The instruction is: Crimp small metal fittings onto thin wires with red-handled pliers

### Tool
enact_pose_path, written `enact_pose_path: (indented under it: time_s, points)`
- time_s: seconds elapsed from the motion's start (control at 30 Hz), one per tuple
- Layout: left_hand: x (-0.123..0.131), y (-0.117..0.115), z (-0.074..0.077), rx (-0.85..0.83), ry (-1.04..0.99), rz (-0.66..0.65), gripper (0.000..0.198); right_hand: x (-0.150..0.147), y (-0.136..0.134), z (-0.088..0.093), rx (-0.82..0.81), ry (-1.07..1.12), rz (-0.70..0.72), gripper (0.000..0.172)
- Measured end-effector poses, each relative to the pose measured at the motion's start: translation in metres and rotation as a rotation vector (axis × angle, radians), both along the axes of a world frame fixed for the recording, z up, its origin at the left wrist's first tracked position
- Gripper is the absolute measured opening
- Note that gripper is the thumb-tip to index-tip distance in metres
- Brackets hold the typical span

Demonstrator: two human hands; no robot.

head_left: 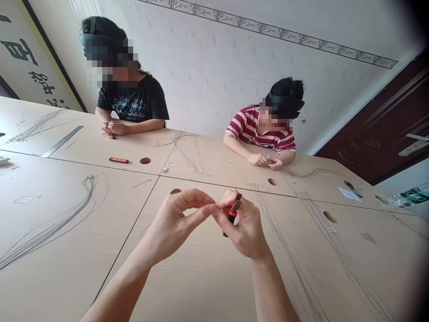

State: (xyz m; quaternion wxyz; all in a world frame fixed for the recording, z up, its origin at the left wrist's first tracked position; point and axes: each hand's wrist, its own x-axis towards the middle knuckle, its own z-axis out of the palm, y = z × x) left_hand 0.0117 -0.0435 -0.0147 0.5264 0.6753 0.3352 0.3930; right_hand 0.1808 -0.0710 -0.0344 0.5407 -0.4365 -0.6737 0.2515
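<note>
My left hand [170, 228] is in the middle of the view, thumb and forefinger closed in a pinch. Whatever sits between those fingertips is too small to make out. Opposite it, my right hand [247, 230] has thumb and forefinger pressed together, its tips meeting the left ones. In the right palm and fingers I grip small pliers [232, 216] with red and black handles, the dark metal head pointing up; the fingers hide part of the handles. Both hands are raised above the pale wooden table [187, 281].
A bundle of thin wires [82, 201] lies to the left, and more long wires [295, 268] run along the right. Across the table sit a person in black [137, 98] and a person in stripes [261, 127]. A black-and-red box cutter [119, 160] and a metal ruler [62, 141] lie far left.
</note>
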Motion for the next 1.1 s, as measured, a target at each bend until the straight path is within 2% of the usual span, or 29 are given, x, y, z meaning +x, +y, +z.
enact_pose_path:
  time_s: [0.2, 0.3, 0.63, 0.83, 0.97, 1.1]
  points:
    - [0.003, -0.001, -0.002, 0.036, -0.005, 0.061, 0.02, -0.002, 0.0, 0.0, 0.027, -0.052, -0.041, 0.011]
    - [0.003, -0.001, -0.002, 0.011, -0.043, 0.05, 0.021, -0.003, -0.001, 0.001, -0.016, -0.009, -0.032, 0.008]
    - [0.004, -0.004, 0.002, -0.048, -0.11, -0.023, 0.019, 0.0, -0.005, 0.007, -0.026, 0.033, -0.041, 0.015]
    - [-0.002, -0.003, 0.008, -0.031, -0.009, -0.009, 0.015, 0.001, -0.006, 0.007, 0.046, -0.036, -0.081, 0.014]
    - [-0.004, -0.003, 0.007, -0.067, -0.02, -0.03, 0.017, 0.001, -0.007, 0.006, 0.09, -0.061, -0.073, 0.014]
    - [-0.005, -0.002, 0.006, -0.018, 0.011, -0.006, 0.02, 0.001, -0.008, 0.007, 0.136, -0.133, -0.111, 0.017]
